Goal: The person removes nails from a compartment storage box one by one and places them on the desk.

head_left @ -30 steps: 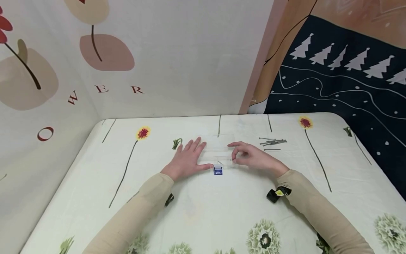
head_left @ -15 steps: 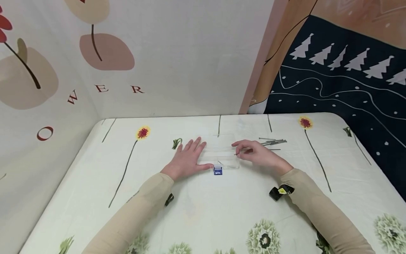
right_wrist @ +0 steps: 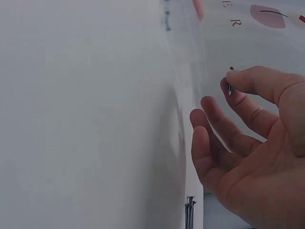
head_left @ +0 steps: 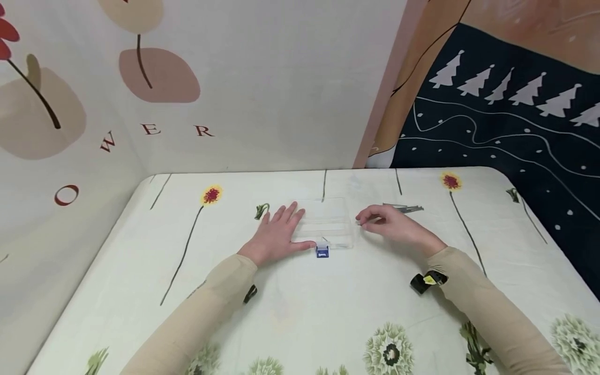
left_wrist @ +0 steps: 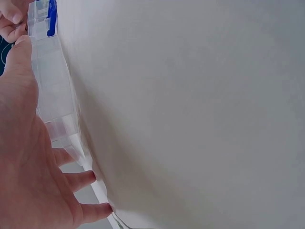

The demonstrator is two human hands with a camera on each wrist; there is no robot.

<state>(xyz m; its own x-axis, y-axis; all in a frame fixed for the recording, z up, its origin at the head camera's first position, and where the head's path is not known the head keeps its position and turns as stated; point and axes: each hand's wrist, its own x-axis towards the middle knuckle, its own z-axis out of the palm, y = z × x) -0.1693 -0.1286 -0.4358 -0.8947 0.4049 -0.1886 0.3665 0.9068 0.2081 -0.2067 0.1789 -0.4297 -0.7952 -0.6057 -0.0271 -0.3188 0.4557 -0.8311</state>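
On my feed, a small nail sits pinched in the right hand's thumb and forefinger, at three o'clock from the clear box; the left hand, fingers spread, touches its nine-o'clock side (loose nails lie toward two).

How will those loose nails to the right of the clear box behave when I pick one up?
The nails look slim, straight and metallic, so each is probably stiff. Their glint in the right wrist view suggests smooth surfaces, perhaps slippery to pinch. They lie bunched together, so lifting one might nudge or roll its neighbours.
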